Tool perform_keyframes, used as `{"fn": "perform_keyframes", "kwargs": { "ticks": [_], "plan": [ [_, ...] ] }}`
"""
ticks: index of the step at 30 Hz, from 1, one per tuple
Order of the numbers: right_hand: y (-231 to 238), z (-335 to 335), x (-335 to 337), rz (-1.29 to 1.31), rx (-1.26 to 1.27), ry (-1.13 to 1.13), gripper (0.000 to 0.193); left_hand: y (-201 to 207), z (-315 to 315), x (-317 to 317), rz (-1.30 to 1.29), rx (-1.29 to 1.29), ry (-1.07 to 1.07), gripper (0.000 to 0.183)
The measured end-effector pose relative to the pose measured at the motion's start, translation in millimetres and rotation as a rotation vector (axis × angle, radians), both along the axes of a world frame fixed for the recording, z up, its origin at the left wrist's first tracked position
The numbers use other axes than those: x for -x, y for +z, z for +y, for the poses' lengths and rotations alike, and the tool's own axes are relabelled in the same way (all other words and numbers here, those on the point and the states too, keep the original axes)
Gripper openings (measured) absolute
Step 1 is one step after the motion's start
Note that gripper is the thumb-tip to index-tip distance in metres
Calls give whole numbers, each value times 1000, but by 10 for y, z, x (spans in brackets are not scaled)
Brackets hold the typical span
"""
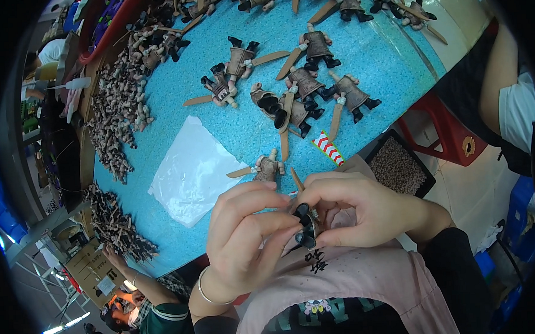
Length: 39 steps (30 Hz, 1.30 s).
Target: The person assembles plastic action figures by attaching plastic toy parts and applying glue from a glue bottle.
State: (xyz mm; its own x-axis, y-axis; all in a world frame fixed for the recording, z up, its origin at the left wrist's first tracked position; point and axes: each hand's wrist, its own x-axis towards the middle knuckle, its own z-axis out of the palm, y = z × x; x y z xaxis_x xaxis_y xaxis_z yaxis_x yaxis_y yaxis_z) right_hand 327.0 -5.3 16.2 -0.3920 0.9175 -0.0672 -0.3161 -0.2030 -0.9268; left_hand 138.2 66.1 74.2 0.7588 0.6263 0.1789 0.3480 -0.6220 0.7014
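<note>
Close to my body, above the pink apron, both hands are closed on a small toy figure (306,225). Its black boots point toward me, and most of its body is hidden by my fingers. My left hand (240,230) pinches near the boots with thumb and fingertips. Around its other side curl the fingers of my right hand (363,208). A tan blade-like piece (296,179) sticks out just beyond my fingers; I cannot tell if it belongs to this figure. Another brown-clad figure (268,167) lies just past my left hand.
On the blue table (176,93) lie several finished-looking figures (352,94), a white plastic sheet (191,169) and heaps of small brown parts (115,107). A black tray of brown bits (397,165) and a red stool (440,137) are at right. Other people sit nearby.
</note>
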Motion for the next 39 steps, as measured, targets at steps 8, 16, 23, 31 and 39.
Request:
{"fn": "perform_keyframes", "kwargs": {
  "ticks": [8,16,23,31,39],
  "plan": [
    [-11,34,75,16,-5,-23,32,-36,22,76,-12,82,42,24],
    [-33,56,98,-21,43,102,36,-84,88,140,-6,264,-36,20],
    [-65,52,166,130,94,14,37,-103,142,144,-56,409,-50,16],
    [-12,102,201,95,-31,-185,40,-178,75,87,-216,312,141,20],
    [-37,108,246,78,-139,-347,48,-205,-6,-14,-331,358,248,26]
  ]
}}
